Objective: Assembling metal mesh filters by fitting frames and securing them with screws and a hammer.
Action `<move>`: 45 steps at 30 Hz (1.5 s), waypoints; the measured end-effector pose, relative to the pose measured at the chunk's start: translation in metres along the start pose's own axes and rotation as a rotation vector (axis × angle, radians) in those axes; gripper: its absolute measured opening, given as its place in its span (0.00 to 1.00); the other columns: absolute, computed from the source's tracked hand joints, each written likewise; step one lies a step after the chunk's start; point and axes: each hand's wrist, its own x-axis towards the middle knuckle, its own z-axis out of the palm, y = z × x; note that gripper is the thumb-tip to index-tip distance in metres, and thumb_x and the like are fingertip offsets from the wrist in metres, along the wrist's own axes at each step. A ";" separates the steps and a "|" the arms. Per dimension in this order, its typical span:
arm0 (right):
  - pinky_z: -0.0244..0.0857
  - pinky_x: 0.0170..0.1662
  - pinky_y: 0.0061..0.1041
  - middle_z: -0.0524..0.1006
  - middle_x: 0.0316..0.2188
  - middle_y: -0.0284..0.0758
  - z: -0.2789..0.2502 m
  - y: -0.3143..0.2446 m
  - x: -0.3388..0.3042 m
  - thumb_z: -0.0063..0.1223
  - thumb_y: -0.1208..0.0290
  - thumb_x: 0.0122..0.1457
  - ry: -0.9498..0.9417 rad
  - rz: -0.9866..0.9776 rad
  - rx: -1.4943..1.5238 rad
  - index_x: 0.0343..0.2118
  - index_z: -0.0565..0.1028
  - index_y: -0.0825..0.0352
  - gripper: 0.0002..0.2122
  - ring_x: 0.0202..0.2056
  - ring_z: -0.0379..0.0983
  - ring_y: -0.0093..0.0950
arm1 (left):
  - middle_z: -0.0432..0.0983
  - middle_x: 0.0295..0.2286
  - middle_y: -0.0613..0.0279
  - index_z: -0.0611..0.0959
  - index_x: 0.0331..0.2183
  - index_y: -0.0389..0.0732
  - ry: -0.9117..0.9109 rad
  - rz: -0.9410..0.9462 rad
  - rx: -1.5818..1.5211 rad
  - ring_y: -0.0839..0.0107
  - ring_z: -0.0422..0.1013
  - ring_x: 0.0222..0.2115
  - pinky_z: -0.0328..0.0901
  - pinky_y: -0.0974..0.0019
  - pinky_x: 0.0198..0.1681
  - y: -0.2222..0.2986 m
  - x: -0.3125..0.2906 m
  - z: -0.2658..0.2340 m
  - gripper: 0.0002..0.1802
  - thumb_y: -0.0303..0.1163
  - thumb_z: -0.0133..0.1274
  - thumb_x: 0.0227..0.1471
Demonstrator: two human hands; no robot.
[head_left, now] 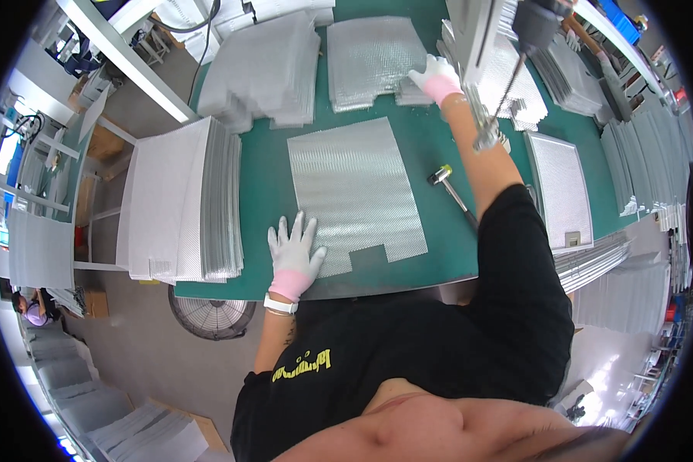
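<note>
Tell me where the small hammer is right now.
In the head view the small hammer lies on the green table, right of the flat mesh sheet and just beside the person's outstretched right forearm.

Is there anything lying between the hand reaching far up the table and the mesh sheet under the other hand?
Nothing visible. The right hand rests on a small stack of mesh pieces, and only bare green table separates it from the mesh sheet held by the left hand. The mallet lies aside.

A mesh sheet [356, 196] lies on the table [266, 192], stacks [185, 202] left and behind, hammer [448, 185] right.
</note>
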 end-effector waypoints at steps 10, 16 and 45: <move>0.61 0.61 0.33 0.72 0.56 0.46 0.017 0.011 0.063 0.69 0.53 0.40 -0.073 0.332 0.223 0.58 0.69 0.68 0.41 0.58 0.68 0.41 | 0.55 0.63 0.52 0.66 0.61 0.48 -0.008 0.035 0.090 0.42 0.50 0.63 0.40 0.36 0.64 0.000 0.003 0.000 0.36 0.50 0.50 0.54; 0.58 0.62 0.30 0.69 0.58 0.50 -0.018 0.001 0.055 0.70 0.55 0.42 0.156 0.210 0.336 0.59 0.65 0.76 0.43 0.60 0.66 0.38 | 0.54 0.63 0.52 0.66 0.62 0.48 -0.013 0.009 0.078 0.41 0.49 0.63 0.40 0.35 0.64 -0.002 0.000 0.003 0.37 0.50 0.50 0.53; 0.57 0.62 0.38 0.68 0.54 0.44 -0.037 -0.042 -0.183 0.67 0.67 0.50 0.635 -0.436 0.965 0.60 0.62 0.72 0.35 0.58 0.63 0.37 | 0.65 0.55 0.44 0.76 0.51 0.38 0.383 -0.010 -0.020 0.46 0.56 0.60 0.43 0.42 0.66 0.021 0.017 -0.039 0.34 0.52 0.57 0.50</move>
